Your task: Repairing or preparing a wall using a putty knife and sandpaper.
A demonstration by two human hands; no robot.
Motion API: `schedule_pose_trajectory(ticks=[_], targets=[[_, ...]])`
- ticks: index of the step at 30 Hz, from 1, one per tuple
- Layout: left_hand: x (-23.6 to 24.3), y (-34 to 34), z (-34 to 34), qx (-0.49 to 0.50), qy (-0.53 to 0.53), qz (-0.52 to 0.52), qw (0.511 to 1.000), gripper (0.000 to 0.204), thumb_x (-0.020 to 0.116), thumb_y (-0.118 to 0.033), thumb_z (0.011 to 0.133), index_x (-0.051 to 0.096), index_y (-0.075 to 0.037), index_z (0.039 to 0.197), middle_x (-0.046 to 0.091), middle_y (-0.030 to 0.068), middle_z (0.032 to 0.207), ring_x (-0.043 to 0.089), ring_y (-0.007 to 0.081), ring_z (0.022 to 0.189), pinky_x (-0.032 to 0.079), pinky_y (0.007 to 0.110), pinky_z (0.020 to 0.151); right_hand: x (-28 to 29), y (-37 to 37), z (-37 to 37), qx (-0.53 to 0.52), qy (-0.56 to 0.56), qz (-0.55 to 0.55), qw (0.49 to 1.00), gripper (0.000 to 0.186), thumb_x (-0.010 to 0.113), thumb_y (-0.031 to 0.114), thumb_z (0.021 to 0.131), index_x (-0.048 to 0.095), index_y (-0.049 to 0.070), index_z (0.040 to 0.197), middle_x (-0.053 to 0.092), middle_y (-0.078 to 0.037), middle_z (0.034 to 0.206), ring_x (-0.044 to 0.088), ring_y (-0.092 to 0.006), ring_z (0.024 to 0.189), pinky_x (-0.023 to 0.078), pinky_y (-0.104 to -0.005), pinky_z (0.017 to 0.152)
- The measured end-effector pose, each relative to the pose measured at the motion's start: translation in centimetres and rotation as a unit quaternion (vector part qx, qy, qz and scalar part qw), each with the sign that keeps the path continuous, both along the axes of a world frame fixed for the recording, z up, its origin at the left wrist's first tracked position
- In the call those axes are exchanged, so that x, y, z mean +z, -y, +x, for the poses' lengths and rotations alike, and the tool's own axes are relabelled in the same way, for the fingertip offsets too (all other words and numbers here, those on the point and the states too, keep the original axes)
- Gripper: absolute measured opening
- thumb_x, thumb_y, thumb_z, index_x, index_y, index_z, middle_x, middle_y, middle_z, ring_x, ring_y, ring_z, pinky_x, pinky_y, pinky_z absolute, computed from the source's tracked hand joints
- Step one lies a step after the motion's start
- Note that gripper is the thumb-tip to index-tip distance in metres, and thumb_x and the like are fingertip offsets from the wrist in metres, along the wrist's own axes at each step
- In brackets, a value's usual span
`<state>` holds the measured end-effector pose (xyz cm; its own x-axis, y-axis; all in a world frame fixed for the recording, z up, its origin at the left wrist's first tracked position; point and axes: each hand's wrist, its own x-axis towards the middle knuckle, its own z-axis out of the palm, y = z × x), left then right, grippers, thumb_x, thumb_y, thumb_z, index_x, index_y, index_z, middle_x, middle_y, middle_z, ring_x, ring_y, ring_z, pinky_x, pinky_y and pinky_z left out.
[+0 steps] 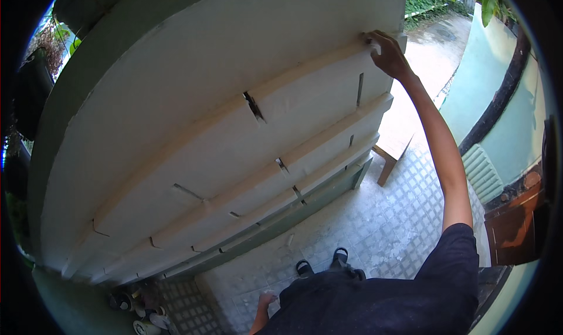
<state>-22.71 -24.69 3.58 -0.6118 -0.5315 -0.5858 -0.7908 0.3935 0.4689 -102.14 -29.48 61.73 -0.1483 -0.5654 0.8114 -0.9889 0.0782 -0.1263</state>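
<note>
My right arm is stretched up to a tall pale wall panel [176, 153] with raised horizontal ledges and short dark slots. At the right end of its upper ledge [316, 65], my right hand [387, 53] is closed, fingertips against the surface. Something small and whitish [376, 46] shows inside the curled fingers; its kind I cannot make out. Low beside my body hangs my left hand [267, 300], away from the panel. It is small in view and its fingers are not clear.
A low wooden piece with a leg [386, 169] stands past the panel's right end. Several containers [143, 320] sit on the floor at lower left. My sandaled feet [304, 268] are on patterned tiles [375, 235]. At right are a pale green wall [487, 89] and a brown wooden piece [513, 235].
</note>
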Motion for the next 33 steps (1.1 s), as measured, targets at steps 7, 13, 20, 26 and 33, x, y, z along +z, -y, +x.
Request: schedule_pose_trajectory(ticks=[7, 13, 20, 26, 33], targets=[[-2.8, -2.2, 1.3, 0.152, -0.109, 0.122, 0.975, 0.036, 0.065, -0.041, 0.076, 0.069, -0.012, 0.096, 0.067, 0.0132, 0.094, 0.064, 0.0343, 0.083, 0.051, 0.044, 0.069, 1.7, -0.2, -1.0, 0.072, 0.045, 0.046, 0.995, 0.038, 0.048, -0.015, 0.067, 0.063, -0.002, 0.099, 0.065, -0.014, 0.097, 0.063, -0.0295, 0.097, 0.05, -0.0356, 0.087], [-2.9, -6.5, -1.6, -0.108, 0.039, -0.018, 0.993, 0.035, 0.06, -0.039, 0.077, 0.065, -0.012, 0.097, 0.066, 0.0162, 0.095, 0.063, 0.0362, 0.088, 0.051, 0.045, 0.072, 2.0, -0.3, 0.1, 0.146, 0.049, 0.054, 0.987, 0.04, 0.05, -0.016, 0.068, 0.062, 0.0, 0.102, 0.065, -0.013, 0.101, 0.064, -0.0255, 0.096, 0.05, -0.0323, 0.088], [-1.6, -7.9, -4.8, -0.095, 0.112, 0.002, 0.989, 0.031, 0.058, -0.035, 0.078, 0.065, -0.009, 0.094, 0.066, 0.0164, 0.096, 0.064, 0.0359, 0.089, 0.051, 0.045, 0.071, 1.1, 0.0, -2.4, 0.134, 0.027, 0.077, 0.988, 0.042, 0.044, -0.016, 0.069, 0.061, -0.001, 0.104, 0.065, -0.015, 0.103, 0.063, -0.0294, 0.1, 0.049, -0.0364, 0.091], [-3.3, -9.8, -5.0, -0.025, 0.103, -0.006, 0.994, 0.033, 0.053, -0.038, 0.081, 0.066, -0.007, 0.089, 0.066, 0.0171, 0.093, 0.063, 0.037, 0.088, 0.05, 0.046, 0.069, 2.0, 0.3, -3.4, 0.128, 0.024, 0.074, 0.989, 0.043, 0.044, -0.018, 0.068, 0.065, 0.0, 0.102, 0.064, -0.015, 0.103, 0.062, -0.0313, 0.1, 0.048, -0.0386, 0.09], [-3.1, -10.8, -4.4, -0.02, 0.067, -0.003, 0.998, 0.036, 0.054, -0.04, 0.083, 0.065, -0.009, 0.098, 0.065, 0.0168, 0.1, 0.062, 0.0383, 0.092, 0.05, 0.048, 0.074, 0.6, -0.2, -3.4, 0.037, -0.046, 0.055, 0.997, 0.044, 0.046, -0.015, 0.071, 0.066, 0.004, 0.105, 0.061, -0.015, 0.111, 0.057, -0.0329, 0.108, 0.045, -0.0389, 0.095]])
